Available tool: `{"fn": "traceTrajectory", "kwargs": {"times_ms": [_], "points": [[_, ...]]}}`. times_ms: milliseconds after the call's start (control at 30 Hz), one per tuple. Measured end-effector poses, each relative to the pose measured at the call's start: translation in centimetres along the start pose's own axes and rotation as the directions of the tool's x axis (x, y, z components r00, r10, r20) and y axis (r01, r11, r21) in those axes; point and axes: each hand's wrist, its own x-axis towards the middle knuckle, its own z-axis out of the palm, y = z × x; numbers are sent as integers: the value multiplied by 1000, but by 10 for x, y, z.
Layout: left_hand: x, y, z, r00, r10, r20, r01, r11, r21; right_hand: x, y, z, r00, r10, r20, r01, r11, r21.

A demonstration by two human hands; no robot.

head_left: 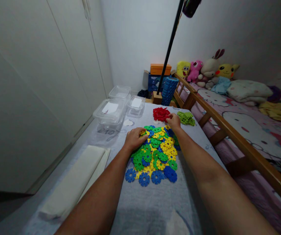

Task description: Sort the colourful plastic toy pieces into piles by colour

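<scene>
The left hand (135, 138) lies on the near-left edge of a mixed pile of flat, toothed plastic discs (156, 153) in green, yellow and blue, spread on a grey cloth (152, 202). Its grip is curled loosely down over a few yellow and green discs. It touches them, but whether it actually has hold of one cannot be told.

The right hand (173, 121) reaches further, to the far edge of the same pile. It sits between a small heap of red discs (161, 114) and a heap of light-green discs (186, 118), close to both. Its grip is bent inward with the fingertips hidden, so it cannot be told whether anything is held. A few blue discs (144, 179) lie loose at the near edge of the pile.

To the left, beyond the pile, stand clear plastic containers (111, 112), one with a lid. A folded white pad (74, 179) lies along the near left side. On the right runs a wooden bed rail (228, 133), with plush toys (204, 70) at the head of the bed.
</scene>
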Motion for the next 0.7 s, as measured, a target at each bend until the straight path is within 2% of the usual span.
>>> {"fn": "traceTrajectory", "kwargs": {"times_ms": [167,333,467,567,700], "points": [[0,0,1,1000,9,-8,-9,1000,-2,8,-6,8,998,59,-27,-60,997,-41],[0,-2,1,1000,13,-4,-13,1000,2,1,-9,2,997,56,-56,-54,998,36],[0,0,1,1000,4,-3,-4,1000,12,-20,8,-16,998,-42,-36,45,996,83],[-1,3,0,1000,1,-7,-1,1000,17,-40,27,-29,994,-107,7,107,994,23],[-2,5,0,1000,27,11,-28,999,46,-61,41,-32,976,-163,144,173,983,-56]]}}
